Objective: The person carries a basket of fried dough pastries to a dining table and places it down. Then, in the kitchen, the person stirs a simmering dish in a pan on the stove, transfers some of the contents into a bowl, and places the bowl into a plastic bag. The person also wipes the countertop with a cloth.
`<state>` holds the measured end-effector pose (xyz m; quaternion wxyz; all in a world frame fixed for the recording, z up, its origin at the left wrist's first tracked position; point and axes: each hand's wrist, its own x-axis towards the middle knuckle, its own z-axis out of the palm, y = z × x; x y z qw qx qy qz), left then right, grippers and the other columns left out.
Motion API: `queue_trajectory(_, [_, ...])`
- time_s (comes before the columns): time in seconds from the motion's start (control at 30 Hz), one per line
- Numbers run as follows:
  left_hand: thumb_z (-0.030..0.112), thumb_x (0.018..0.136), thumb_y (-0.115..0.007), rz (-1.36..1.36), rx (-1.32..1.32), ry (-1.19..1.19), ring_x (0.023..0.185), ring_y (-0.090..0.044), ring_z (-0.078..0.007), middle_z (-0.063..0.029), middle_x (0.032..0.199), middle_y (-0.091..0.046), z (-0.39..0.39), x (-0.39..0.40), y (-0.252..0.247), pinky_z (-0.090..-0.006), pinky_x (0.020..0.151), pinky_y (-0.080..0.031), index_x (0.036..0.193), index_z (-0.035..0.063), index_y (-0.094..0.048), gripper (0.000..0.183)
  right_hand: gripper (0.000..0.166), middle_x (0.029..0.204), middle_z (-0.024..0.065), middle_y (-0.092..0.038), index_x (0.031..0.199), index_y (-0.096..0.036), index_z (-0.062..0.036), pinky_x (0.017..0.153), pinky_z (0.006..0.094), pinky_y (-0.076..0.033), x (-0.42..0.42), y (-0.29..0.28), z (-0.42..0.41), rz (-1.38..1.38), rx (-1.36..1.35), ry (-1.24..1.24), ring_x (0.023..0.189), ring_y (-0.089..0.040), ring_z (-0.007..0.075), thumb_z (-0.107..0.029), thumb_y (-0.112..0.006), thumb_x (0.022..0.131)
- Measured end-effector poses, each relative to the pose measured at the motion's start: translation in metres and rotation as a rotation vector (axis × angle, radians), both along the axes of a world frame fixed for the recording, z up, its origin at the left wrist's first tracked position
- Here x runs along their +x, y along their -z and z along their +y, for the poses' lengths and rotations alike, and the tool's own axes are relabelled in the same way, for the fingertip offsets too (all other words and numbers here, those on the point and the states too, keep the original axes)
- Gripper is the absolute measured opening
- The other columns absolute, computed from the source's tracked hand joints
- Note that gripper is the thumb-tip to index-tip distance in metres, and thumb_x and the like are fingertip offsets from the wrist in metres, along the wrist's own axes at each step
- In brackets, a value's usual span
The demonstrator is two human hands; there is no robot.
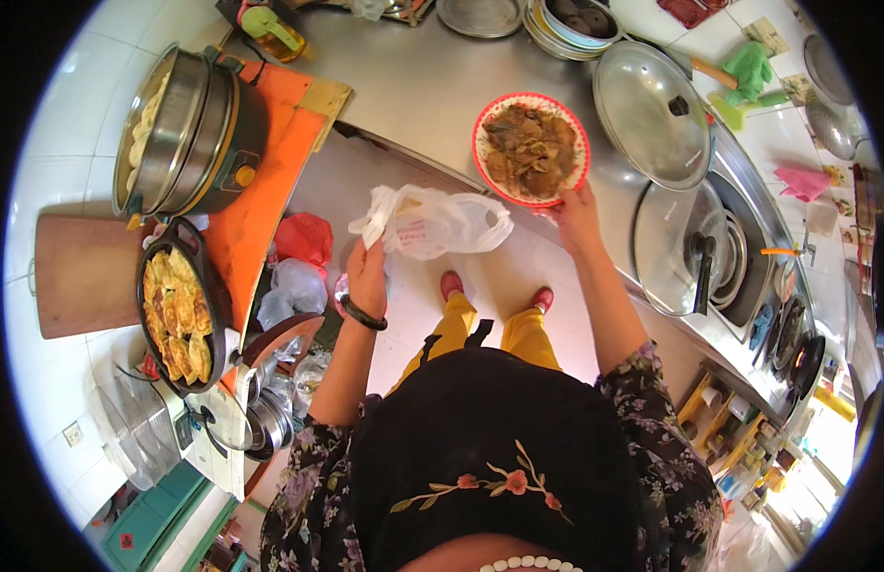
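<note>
My right hand (580, 218) grips the near rim of a red-rimmed bowl (477, 146), which is at the edge of the steel counter. Brown stewed food (535, 149) fills the bowl. In my left hand (368, 279) is a thin white plastic bag (442, 225), pinched at one end. The bag hangs over the floor, its handle loop pointing towards the bowl. My left wrist wears a dark bracelet.
On the orange-topped table (270, 129) at left stand a steamer pot (191, 143) and a pan of browned dumplings (177, 314). Glass lids (652, 114) lean on the steel counter (406, 79) by the sink (745, 236). Plastic bags (295, 286) lie below the table.
</note>
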<state>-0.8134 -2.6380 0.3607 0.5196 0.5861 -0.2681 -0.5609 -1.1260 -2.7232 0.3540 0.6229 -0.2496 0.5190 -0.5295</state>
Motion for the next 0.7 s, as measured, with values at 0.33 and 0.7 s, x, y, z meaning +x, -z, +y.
queue_trajectory(0.33, [0.015,0.095,-0.043,-0.138,-0.243,0.173,0.112,-0.045,-0.0104,-0.0043,0.124,-0.051,-0.061,0.002,-0.062,-0.0243,0.097,-0.032,0.131,-0.002,-0.042,0.039,0.036,0.088,0.0141,-0.062,0.119,-0.042,0.0021,0.052,0.026,-0.054,0.017,-0.126,0.026,0.02,0.082,-0.378,0.059,-0.063,0.0187,-0.004,-0.035,0.085])
queue_trajectory(0.7, [0.014,0.095,-0.041,-0.253,-0.436,0.463,0.121,-0.04,-0.0126,-0.0081,0.134,-0.043,-0.123,-0.054,-0.124,-0.0271,0.102,-0.029,0.135,-0.0025,-0.035,0.044,0.029,0.077,0.0108,-0.06,0.117,-0.042,0.0023,0.047,0.0253,-0.052,-0.009,-0.126,0.007,0.105,-0.01,-0.515,0.051,-0.06,0.0158,-0.008,-0.04,0.089])
